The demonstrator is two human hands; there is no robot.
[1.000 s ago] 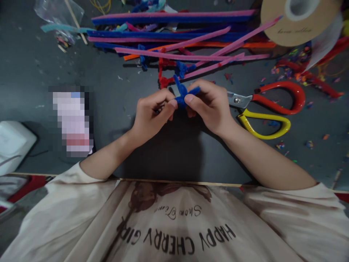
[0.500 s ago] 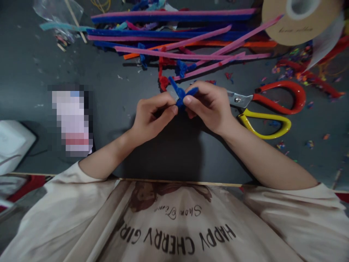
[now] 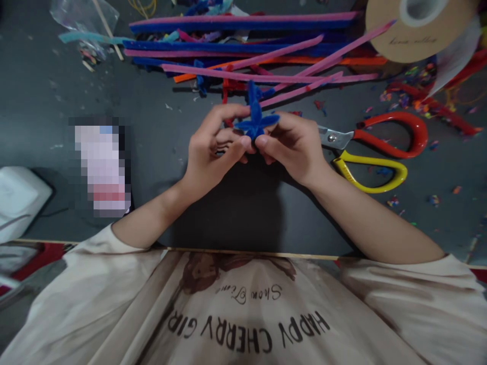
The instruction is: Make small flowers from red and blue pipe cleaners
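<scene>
Between my two hands is a blue fuzzy pipe-cleaner flower (image 3: 255, 120) with several pointed petals spread out. My left hand (image 3: 216, 144) pinches it from the left, thumb at its lower edge and forefinger bent behind the upper part. My right hand (image 3: 292, 144) grips its right and lower side between thumb and fingers. Just beyond the flower, a red twisted pipe-cleaner piece (image 3: 229, 91) lies on the table, partly hidden by the left fingers. Right of my right hand rest scissors (image 3: 344, 139) with one red and one yellow handle, their blade tips hidden behind that hand.
Pink, blue and orange pipe cleaners (image 3: 236, 48) lie across the far side. A ribbon spool (image 3: 420, 38) stands at the far right, near colourful scraps (image 3: 418, 91). A pixelated phone-like object (image 3: 102, 170) and a white box (image 3: 21, 203) are on the left.
The blue flower has turned so its petals face up and spread wide. My left forefinger has lifted and opened out, while my right hand stays nearly in place.
</scene>
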